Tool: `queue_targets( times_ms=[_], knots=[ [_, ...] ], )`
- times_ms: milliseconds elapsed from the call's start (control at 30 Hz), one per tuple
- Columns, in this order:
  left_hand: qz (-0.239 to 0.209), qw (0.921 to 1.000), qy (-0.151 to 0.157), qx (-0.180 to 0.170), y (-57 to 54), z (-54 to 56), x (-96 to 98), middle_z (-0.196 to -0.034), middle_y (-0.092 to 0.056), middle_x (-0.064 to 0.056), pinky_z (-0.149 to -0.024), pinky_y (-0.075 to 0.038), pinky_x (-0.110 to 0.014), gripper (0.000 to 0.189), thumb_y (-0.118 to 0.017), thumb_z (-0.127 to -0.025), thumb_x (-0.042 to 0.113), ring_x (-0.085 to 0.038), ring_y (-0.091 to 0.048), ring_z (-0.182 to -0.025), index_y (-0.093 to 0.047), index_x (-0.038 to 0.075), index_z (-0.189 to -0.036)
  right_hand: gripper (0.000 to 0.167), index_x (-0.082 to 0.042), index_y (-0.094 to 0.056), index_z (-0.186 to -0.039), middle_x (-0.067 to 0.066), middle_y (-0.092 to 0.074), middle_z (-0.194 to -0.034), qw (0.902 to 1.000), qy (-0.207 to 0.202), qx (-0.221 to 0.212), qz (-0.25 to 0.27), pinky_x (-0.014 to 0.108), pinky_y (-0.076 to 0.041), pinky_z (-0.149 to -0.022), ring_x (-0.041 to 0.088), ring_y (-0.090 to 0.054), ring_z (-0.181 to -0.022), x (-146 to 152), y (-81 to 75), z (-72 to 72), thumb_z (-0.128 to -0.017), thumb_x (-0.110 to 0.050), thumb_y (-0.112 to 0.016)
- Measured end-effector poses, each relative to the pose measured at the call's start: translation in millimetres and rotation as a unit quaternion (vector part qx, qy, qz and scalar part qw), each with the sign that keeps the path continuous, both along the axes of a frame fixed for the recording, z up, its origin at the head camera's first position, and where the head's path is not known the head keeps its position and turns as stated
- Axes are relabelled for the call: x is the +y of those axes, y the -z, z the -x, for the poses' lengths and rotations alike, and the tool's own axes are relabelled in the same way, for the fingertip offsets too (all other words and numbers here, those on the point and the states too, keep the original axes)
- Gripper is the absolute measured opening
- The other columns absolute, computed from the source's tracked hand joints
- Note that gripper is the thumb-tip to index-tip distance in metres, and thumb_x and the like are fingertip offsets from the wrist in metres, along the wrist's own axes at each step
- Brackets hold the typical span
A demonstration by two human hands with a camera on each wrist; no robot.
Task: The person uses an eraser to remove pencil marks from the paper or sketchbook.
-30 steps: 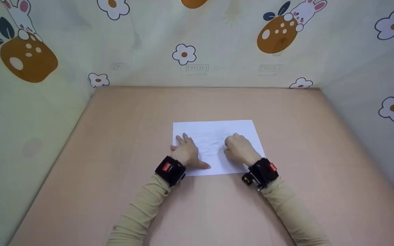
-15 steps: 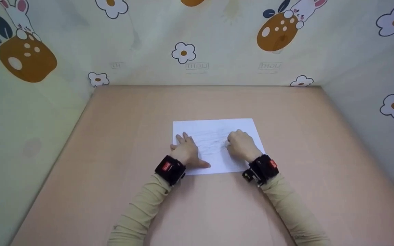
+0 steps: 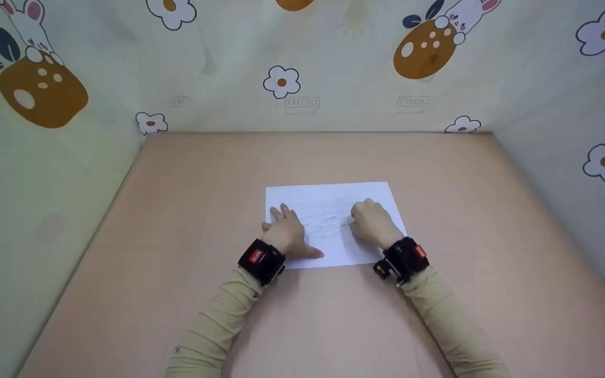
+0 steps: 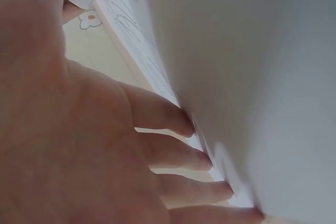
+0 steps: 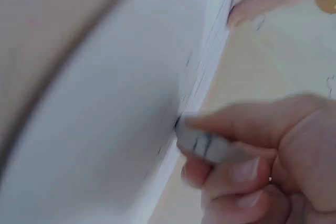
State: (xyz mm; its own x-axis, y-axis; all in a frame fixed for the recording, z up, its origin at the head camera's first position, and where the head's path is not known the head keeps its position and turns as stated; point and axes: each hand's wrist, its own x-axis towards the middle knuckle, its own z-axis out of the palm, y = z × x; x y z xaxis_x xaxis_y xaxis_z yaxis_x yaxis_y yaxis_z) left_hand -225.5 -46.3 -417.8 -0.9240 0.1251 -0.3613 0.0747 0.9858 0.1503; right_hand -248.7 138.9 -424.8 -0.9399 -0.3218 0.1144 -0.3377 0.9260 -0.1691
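A white sheet of paper lies on the table, streaked with grey pencil lines and smudges across its middle. My left hand is spread flat over the sheet's left side, thumb pointing right near the lower edge. In the left wrist view, its fingertips press on the paper. Over the right part of the sheet, my right hand pinches a small whitish eraser with dark marks on it. The eraser's darkened tip meets the paper in the right wrist view; the head view hides most of it behind the fingers.
The light brown tabletop spreads around the sheet on all sides. Cloth walls printed with flowers and rabbits stand along its back and sides. A black camera is strapped to the left wrist, and another camera to the right.
My right hand has shifted a little to the right across the sheet with the eraser. My left hand stays where it was on the paper.
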Motion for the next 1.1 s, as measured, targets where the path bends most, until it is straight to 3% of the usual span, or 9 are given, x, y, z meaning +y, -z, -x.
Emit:
queue_targets(
  times_ms=[67,200,300,367,533,600,800,1000,1100],
  knots=[
    [-0.002,1.0000,-0.001,0.000,0.4,0.2,0.4,-0.155,-0.006,-0.032,-0.110,-0.029,-0.064,0.127,-0.069,-0.065,0.072,-0.048,-0.011,-0.144,-0.015,-0.008,-0.148,0.014,0.003,-0.061,-0.064,0.018,-0.060,-0.072,0.9999,-0.010,0.002,0.006,0.043,-0.051,-0.057,0.028,-0.054,-0.064,0,0.7,0.2,-0.077,-0.001,-0.060],
    [-0.001,1.0000,-0.006,0.005,0.2,1.2,0.3,-0.155,-0.007,-0.033,-0.110,-0.030,-0.064,0.127,-0.070,-0.065,0.072,-0.049,-0.012,-0.143,-0.016,-0.008,-0.148,0.026,-0.006,-0.051,-0.056,0.006,-0.051,-0.061,0.9945,-0.101,-0.004,0.025,0.030,-0.041,-0.050,0.019,-0.046,-0.057,-9,0.5,-3.3,-0.080,-0.001,-0.059],
    [-0.001,0.9999,-0.008,0.008,-0.4,1.6,0.1,-0.155,-0.007,-0.033,-0.110,-0.030,-0.064,0.127,-0.070,-0.065,0.072,-0.049,-0.013,-0.143,-0.016,-0.008,-0.148,0.035,-0.012,-0.042,-0.052,-0.001,-0.042,-0.056,0.9888,-0.143,-0.020,0.037,0.022,-0.030,-0.048,0.013,-0.038,-0.054,-14,-0.2,-4.7,-0.081,-0.001,-0.058],
    [-0.002,1.0000,-0.005,0.007,-0.7,2.0,0.8,-0.155,-0.006,-0.033,-0.110,-0.030,-0.063,0.127,-0.069,-0.065,0.072,-0.049,-0.012,-0.143,-0.015,-0.008,-0.148,0.036,-0.013,-0.041,-0.053,-0.002,-0.041,-0.056,0.9905,-0.129,-0.031,0.036,0.022,-0.027,-0.049,0.013,-0.038,-0.055,-13,-1.7,-4.5,-0.082,-0.003,-0.058],
    [0.002,1.0000,0.002,0.001,-1.1,2.1,2.2,-0.156,-0.006,-0.032,-0.110,-0.030,-0.063,0.127,-0.068,-0.066,0.073,-0.048,-0.011,-0.144,-0.014,-0.008,-0.148,0.025,-0.005,-0.053,-0.055,0.006,-0.048,-0.062,0.9983,-0.041,-0.030,0.031,0.031,-0.033,-0.053,0.021,-0.043,-0.061,-2,-4.2,-1.3,-0.079,-0.004,-0.062],
    [0.004,1.0000,0.002,-0.002,-0.9,1.7,1.9,-0.156,-0.005,-0.032,-0.110,-0.029,-0.063,0.127,-0.068,-0.066,0.073,-0.048,-0.010,-0.144,-0.014,-0.007,-0.149,0.022,-0.003,-0.056,-0.056,0.008,-0.052,-0.063,0.9982,-0.044,-0.026,0.031,0.032,-0.036,-0.054,0.021,-0.045,-0.061,-2,-3.6,-1.2,-0.078,-0.003,-0.062],
    [-0.002,1.0000,-0.007,-0.003,0.6,0.4,-0.3,-0.155,-0.005,-0.033,-0.111,-0.028,-0.063,0.127,-0.069,-0.066,0.072,-0.048,-0.011,-0.144,-0.013,-0.008,-0.148,0.023,-0.002,-0.059,-0.059,0.009,-0.059,-0.061,0.9923,-0.121,-0.012,0.023,0.031,-0.040,-0.050,0.018,-0.045,-0.055,-15,-0.6,-10.0,-0.082,-0.002,-0.063],
    [-0.003,1.0000,-0.002,0.007,0.6,1.8,0.9,-0.155,-0.008,-0.032,-0.109,-0.031,-0.063,0.128,-0.070,-0.065,0.072,-0.048,-0.012,-0.144,-0.015,-0.010,-0.148,0.015,0.001,-0.066,-0.067,0.018,-0.063,-0.075,0.9994,-0.026,-0.017,0.015,0.045,-0.050,-0.060,0.030,-0.057,-0.067,-8,-1.9,-6.4,-0.080,-0.004,-0.062],
    [-0.005,1.0000,-0.003,0.007,0.3,1.6,0.7,-0.155,-0.008,-0.033,-0.109,-0.031,-0.063,0.128,-0.071,-0.065,0.071,-0.048,-0.012,-0.144,-0.015,-0.010,-0.148,0.015,0.000,-0.063,-0.063,0.014,-0.059,-0.070,0.9993,-0.027,-0.018,0.016,0.040,-0.047,-0.057,0.025,-0.052,-0.064,-9,-2.0,-4.7,-0.078,-0.002,-0.061]
  ],
)
